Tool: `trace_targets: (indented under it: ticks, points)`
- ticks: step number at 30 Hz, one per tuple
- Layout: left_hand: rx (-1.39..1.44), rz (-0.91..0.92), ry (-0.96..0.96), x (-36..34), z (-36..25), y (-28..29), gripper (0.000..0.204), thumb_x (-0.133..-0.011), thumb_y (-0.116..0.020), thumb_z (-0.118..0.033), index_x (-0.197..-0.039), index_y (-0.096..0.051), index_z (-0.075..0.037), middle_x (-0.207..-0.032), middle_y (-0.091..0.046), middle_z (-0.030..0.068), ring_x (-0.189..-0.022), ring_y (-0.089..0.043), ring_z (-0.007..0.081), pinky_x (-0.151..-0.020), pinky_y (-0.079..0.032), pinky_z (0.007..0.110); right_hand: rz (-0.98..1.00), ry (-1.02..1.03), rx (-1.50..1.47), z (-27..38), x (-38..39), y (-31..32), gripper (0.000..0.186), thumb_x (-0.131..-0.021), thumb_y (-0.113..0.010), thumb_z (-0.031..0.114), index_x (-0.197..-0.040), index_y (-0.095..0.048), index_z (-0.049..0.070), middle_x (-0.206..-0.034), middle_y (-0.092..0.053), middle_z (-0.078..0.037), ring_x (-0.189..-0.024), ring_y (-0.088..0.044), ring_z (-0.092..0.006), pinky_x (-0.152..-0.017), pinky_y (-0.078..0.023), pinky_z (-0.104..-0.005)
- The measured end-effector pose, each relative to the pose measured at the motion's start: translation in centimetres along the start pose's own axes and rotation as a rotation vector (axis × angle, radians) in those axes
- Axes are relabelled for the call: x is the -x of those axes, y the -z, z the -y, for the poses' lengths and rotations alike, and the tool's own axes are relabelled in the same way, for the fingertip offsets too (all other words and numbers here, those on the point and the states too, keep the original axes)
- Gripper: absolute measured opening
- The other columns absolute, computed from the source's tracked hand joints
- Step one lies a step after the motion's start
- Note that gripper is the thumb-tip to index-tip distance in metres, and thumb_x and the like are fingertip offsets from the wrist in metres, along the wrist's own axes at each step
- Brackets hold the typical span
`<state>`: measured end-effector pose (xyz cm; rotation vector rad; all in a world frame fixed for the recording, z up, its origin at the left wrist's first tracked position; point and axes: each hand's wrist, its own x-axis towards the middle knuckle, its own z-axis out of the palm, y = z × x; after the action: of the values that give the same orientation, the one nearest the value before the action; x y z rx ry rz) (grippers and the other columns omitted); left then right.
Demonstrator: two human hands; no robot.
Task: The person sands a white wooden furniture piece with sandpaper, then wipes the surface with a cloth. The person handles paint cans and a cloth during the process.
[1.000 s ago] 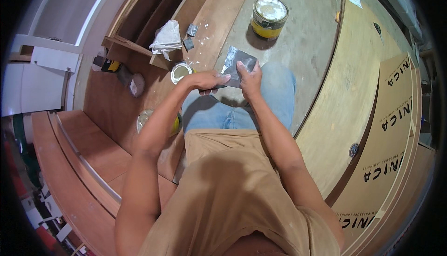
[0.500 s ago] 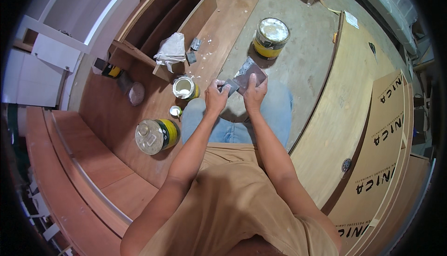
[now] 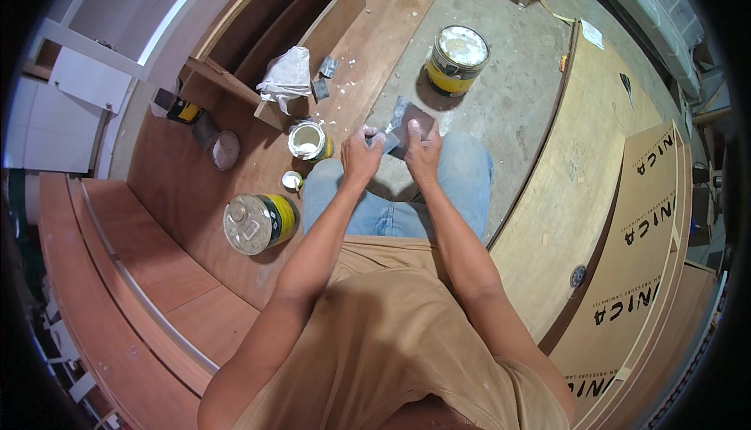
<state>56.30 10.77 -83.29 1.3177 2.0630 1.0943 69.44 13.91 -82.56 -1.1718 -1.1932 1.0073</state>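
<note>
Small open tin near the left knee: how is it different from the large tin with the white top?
The large tin is wider than the small open tin. The small open tin shows its hollow inside; the large tin has a white-covered top. The small open tin stands on brown wood, the large tin on grey floor. Both are round and partly yellow.

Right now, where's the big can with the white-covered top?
In the head view, the can stands on the grey floor, right of top centre, beyond the right hand and its grey plate.
</note>
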Motion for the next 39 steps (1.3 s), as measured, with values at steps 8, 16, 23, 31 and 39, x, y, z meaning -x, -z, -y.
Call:
trace_targets:
  ticks: [8,16,23,31,39]
  points:
    - [-0.001,-0.006,-0.085,-1.7,-3.0,0.2,0.029,-0.083,-0.069,-0.027,-0.100,-0.069,-0.004,-0.092,-0.071,0.0200,-0.089,-0.067,0.0385,-0.078,-0.051,0.046,-0.252,-0.189,-0.219,-3.4,-0.5,-0.2,0.023,-0.099,-0.058,0.018,-0.114,-0.053,0.002,-0.097,-0.061,-0.003,-0.086,-0.055,-0.0103,-0.077,-0.047,-0.0262]
    - [-0.232,0.068,-0.039,-0.3,-3.5,0.7,0.031,-0.080,-0.071,-0.032,-0.095,-0.071,-0.005,-0.087,-0.071,0.0198,-0.083,-0.069,0.0363,-0.075,-0.052,0.043,-0.273,-0.148,-0.293,-2.4,-0.6,-0.2,0.024,-0.100,-0.056,0.019,-0.116,-0.052,0.001,-0.103,-0.060,-0.004,-0.089,-0.055,-0.0105,-0.080,-0.047,-0.0262]
    - [-0.263,0.130,-0.198,-0.8,-3.1,0.8,0.028,-0.080,-0.069,-0.032,-0.094,-0.071,-0.008,-0.085,-0.071,0.0177,-0.080,-0.068,0.0366,-0.072,-0.052,0.045,-0.224,-0.131,-0.257,-2.0,-0.4,-0.2,0.032,-0.100,-0.055,0.024,-0.113,-0.055,-0.005,-0.102,-0.065,-0.013,-0.091,-0.059,-0.0193,-0.084,-0.048,-0.0334]
    - [-0.267,0.250,-0.305,-1.0,-4.1,1.3,0.024,-0.080,-0.069,-0.030,-0.095,-0.072,-0.010,-0.089,-0.071,0.0147,-0.082,-0.069,0.0331,-0.071,-0.053,0.042,-0.220,-0.133,-0.183,-2.2,-0.2,-0.2,0.033,-0.100,-0.053,0.024,-0.113,-0.055,-0.006,-0.101,-0.065,-0.014,-0.091,-0.059,-0.0204,-0.084,-0.047,-0.0333]
    - [-0.148,0.142,-0.122,-1.6,-1.9,1.2,0.028,-0.082,-0.069,-0.030,-0.098,-0.071,-0.007,-0.090,-0.072,0.0165,-0.084,-0.070,0.0319,-0.075,-0.053,0.040,-0.176,-0.254,-0.537,-1.3,0.0,-0.2,0.029,-0.099,-0.057,0.020,-0.117,-0.054,-0.001,-0.106,-0.063,-0.007,-0.093,-0.059,-0.0141,-0.085,-0.047,-0.0294]
